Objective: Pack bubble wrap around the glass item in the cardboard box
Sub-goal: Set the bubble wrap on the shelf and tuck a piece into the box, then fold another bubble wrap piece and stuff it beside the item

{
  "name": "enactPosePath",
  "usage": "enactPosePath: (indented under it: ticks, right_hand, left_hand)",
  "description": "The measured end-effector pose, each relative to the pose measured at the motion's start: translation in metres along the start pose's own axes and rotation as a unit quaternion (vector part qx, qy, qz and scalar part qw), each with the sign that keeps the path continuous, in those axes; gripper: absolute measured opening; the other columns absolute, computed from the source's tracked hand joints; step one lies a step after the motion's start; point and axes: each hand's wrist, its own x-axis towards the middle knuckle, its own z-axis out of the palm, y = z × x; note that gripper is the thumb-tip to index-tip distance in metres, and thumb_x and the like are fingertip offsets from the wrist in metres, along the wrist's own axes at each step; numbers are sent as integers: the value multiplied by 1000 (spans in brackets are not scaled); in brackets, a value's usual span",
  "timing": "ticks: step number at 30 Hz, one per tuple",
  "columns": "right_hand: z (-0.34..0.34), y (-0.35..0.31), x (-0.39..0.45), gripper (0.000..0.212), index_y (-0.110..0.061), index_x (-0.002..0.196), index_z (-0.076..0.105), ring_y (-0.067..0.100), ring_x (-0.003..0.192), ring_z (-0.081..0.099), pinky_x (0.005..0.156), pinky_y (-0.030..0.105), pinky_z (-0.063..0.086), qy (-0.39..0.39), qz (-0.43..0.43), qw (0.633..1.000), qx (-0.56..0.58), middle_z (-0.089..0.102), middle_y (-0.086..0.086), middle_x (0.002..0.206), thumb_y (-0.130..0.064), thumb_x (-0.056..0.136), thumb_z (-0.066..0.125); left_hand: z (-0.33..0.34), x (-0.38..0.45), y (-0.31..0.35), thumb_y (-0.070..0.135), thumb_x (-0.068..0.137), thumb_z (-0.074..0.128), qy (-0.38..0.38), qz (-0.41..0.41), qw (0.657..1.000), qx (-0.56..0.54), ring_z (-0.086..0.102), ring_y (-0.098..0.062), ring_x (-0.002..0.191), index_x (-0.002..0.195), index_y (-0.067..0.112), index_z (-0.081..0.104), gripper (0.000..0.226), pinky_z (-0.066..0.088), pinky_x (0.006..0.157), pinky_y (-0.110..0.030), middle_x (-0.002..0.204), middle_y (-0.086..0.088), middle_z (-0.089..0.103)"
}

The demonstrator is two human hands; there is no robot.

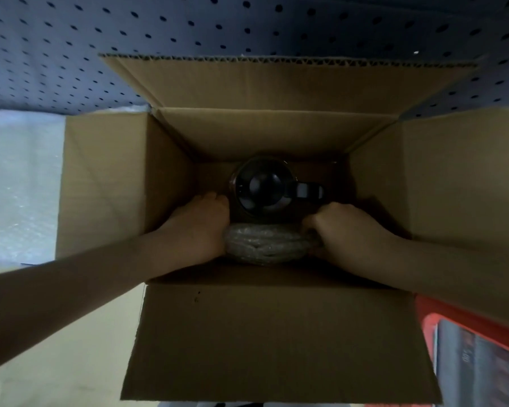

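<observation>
Deep in the cardboard box [106, 183], both hands' grips press bubble wrap [265, 245] against its near wall beside the glass jug [262, 186].

Dim overall, underexposed inside the open brown cardboard box [256, 342]. Box floor is the darkest zone; the dark round glass jug with a black handle [262, 185] nearly merges with shadow, only faint rim glints. The grey folded bubble wrap wad [265, 243] shows dull highlights, bubbles barely resolved. Brightest area is far left, a pale washed-out plastic sheet [18, 183] with low detail. The blue perforated pegboard wall [247, 22] is evenly lit, holes stretched into ovals by wide-angle distortion toward the edges. Both forearms fall dark near the frame edge. The red item [476, 356] near right is soft and blurred. Slight softness everywhere, compression noise.
</observation>
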Motion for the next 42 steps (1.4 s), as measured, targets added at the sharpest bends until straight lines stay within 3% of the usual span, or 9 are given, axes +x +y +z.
enactPosePath:
  ticks: [4, 8, 13, 16, 21, 27, 30, 36, 42]
  right_hand:
    - [2, -1, 0, 18, -17, 107, 67, 17, 93, 62, 76, 26, 49, 1, 11, 1000, 27, 65, 4, 104, -23, 92, 58]
    - [9, -5, -2, 22, -18, 113, 65, 18, 96, 62, 75, 24, 47, -1, 15, 1000, 20, 64, 4, 109, -23, 94, 55]
    - [7, -6, 1, 19, -13, 107, 65, 16, 89, 59, 66, 23, 39, -11, 27, 1000, 10, 63, 6, 107, -19, 95, 52]
    - [6, -8, 4, 19, -13, 108, 64, 20, 96, 62, 72, 25, 46, -16, 40, 999, 13, 62, 7, 110, -16, 96, 50]
    - [11, -8, 7, 18, -13, 108, 64, 21, 98, 62, 72, 26, 45, -21, 49, 999, -2, 62, 8, 110, -14, 95, 50]
    - [4, -6, 2, 29, -23, 117, 60, 20, 100, 61, 71, 28, 47, -18, 60, 998, 1, 61, 3, 113, -34, 90, 59]
    - [-3, -7, -6, 34, -24, 121, 58, 19, 101, 60, 70, 26, 46, -34, 62, 998, 2, 60, 2, 116, -34, 89, 62]
    - [-39, -24, -31, 31, -28, 119, 57, 17, 98, 60, 69, 26, 43, 2, 43, 999, -25, 61, -1, 112, -28, 88, 62]
    - [-81, -65, -49, 45, -29, 129, 51, 14, 109, 57, 84, 27, 48, 29, 21, 999, -22, 57, -6, 122, -35, 87, 66]
  left_hand:
    - [-4, 0, -2, 28, 83, 71, -6, 4, 1000, 16, 50, -19, 110, 115, 17, 50, 40, 46, 84, -30, 122, -4, 47]
    - [-4, 0, -3, 29, 83, 70, -14, 12, 999, 32, 50, -18, 109, 113, 18, 50, 38, 46, 83, -29, 122, -3, 47]
    - [3, 5, 0, 24, 87, 67, -12, -2, 997, 72, 49, -21, 114, 121, 15, 48, 40, 46, 84, -30, 126, -6, 45]
    - [8, 7, 2, 22, 88, 64, -11, -10, 996, 86, 47, -22, 115, 124, 12, 45, 42, 41, 80, -27, 127, -8, 43]
    - [11, 6, 5, 18, 91, 59, -17, -11, 992, 125, 45, -26, 119, 129, 8, 42, 43, 43, 92, -32, 130, -12, 41]
    - [5, 7, 6, 20, 92, 58, -23, -6, 991, 131, 45, -27, 120, 128, 8, 42, 41, 41, 91, -32, 131, -13, 42]
    - [-5, -2, 6, 24, 91, 59, -17, 8, 991, 129, 46, -26, 118, 124, 12, 45, 39, 40, 88, -32, 128, -10, 44]
    - [-40, -43, 8, 26, 86, 62, 63, 43, 985, 157, 50, -25, 113, 119, 20, 49, 36, 43, 89, -35, 121, -4, 50]
    - [-77, -89, -4, 28, 86, 66, 119, 17, 988, 102, 50, -22, 115, 125, 22, 48, 43, 47, 92, -37, 124, -1, 51]
